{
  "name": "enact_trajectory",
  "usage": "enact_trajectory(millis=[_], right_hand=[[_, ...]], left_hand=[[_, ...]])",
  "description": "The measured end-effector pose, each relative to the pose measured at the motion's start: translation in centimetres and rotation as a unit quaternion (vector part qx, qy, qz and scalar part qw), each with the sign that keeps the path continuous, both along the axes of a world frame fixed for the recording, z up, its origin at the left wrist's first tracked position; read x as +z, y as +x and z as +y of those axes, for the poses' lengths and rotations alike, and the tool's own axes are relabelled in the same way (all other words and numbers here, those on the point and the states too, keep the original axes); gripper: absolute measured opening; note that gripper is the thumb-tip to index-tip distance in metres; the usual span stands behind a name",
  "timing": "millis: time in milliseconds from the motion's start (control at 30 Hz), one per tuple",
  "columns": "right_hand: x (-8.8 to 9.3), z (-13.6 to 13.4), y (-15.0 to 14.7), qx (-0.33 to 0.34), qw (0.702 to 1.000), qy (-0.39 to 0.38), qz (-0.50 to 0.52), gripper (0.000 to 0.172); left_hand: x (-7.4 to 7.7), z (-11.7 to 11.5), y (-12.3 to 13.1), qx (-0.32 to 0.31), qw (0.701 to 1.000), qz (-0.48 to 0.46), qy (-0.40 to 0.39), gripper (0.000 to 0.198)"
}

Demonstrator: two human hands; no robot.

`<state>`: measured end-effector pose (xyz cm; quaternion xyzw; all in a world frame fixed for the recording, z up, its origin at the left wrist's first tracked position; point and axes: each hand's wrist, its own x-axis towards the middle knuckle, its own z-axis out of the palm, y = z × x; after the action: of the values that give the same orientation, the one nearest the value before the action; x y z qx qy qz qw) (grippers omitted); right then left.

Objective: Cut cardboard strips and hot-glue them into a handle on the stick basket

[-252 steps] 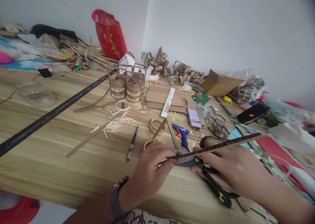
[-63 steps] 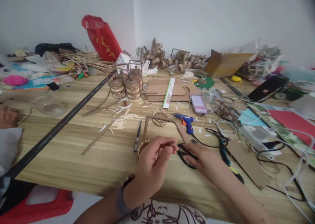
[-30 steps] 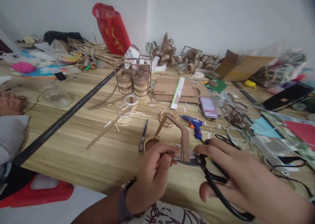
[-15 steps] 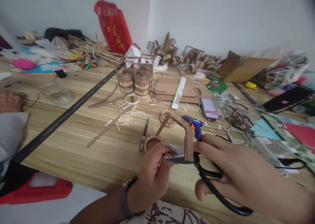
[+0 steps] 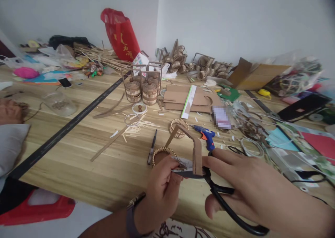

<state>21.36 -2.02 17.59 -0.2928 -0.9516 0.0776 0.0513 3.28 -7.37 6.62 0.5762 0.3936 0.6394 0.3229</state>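
Observation:
My right hand (image 5: 243, 175) grips the black handles of a pair of scissors (image 5: 225, 203), its fingers and thumb through and around the loops. The stained grey blades point left, and my left hand (image 5: 163, 185) is closed around their tip end; what else its fingers may cover is hidden. A bent brown cardboard strip (image 5: 198, 156) stands against the blades near the pivot, by my right fingertips, and arches back toward the left. Just behind my left hand sits a small round basket (image 5: 163, 154), partly covered. Another woven ring basket (image 5: 179, 126) lies beyond the strip.
A blue glue gun (image 5: 205, 135) and a pen (image 5: 153, 147) lie close by. Farther back are lidded baskets in frames (image 5: 133, 90), cardboard sheets (image 5: 172, 91) with a ruler (image 5: 188, 102), and scattered sticks (image 5: 136, 126). Another person's hand (image 5: 10, 110) rests at the left.
The view has tilted slightly, so the table sits a little lower in the picture. Both hands keep nearly the same hold on the scissors, and the cardboard strip stays beside the blades.

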Motion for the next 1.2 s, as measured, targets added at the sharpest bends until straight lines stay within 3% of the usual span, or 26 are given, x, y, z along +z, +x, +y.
enact_trajectory(millis=[867,1033,1133,1200], right_hand=[[-0.4,0.0,-0.4,0.075,0.987,0.14,-0.02,0.042],[-1.3,0.2,-0.1,0.052,0.978,0.201,0.016,0.048],[-1.6,0.7,1.3,0.038,0.982,0.187,0.003,0.044],[-2.4,1.2,2.7,-0.005,0.984,0.176,-0.024,0.042]], left_hand=[[0.0,-0.2,0.3,-0.008,1.0,-0.013,-0.021,0.033],[0.2,-0.2,0.3,0.002,0.999,-0.008,-0.034,0.036],[0.3,-0.1,0.3,0.008,0.999,-0.03,-0.04,0.037],[0.3,0.0,0.4,0.004,0.997,-0.067,-0.044,0.036]])
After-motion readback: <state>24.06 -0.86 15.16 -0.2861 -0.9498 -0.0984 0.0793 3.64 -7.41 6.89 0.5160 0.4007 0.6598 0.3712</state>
